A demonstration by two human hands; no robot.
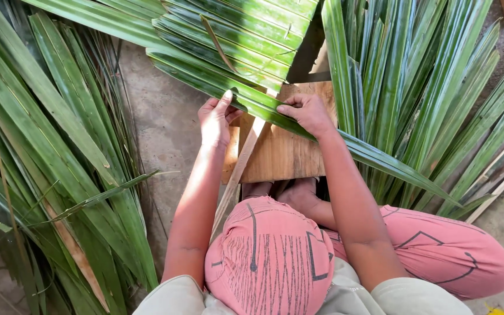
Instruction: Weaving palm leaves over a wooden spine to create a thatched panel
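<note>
Operator is sitting on the concrete floor point(164, 128) w/ knees drawn up in pink patterned trousers point(275, 262); a wooden board point(284, 151) is lying flat in front of the feet, serving as work surface.

1. L hand point(216, 119) is pinching the near edge of a long green palm leaflet point(263, 108) at the board's upper-left corner; thumb is on top, fingers are curling under, so the grip is clenched on the leaflet.
2. R hand point(309, 114) is gripping the same leaflet just beside the L hand, knuckles up, fingers closed over the blade. Judged: two close holds are keeping the short span between them taut and flat against the board.
3. The leaflet is running diagonally, from the overlapped leaf panel point(234, 41) at top centre, across the board, and trailing out past the R forearm toward lower right.
4. The panel is lying beyond the board w/ leaflets stacked edge over edge; the held leaflet is forming its nearest row.
5. A thin pale stick point(237, 175) is lying slanted under the L hand, reaching from the board toward the knee; whether it is touching the leaflet cannot be told.
6. Loose palm fronds are piled L point(48, 163) and R point(415, 87), prob. within arm's reach as stock
</note>
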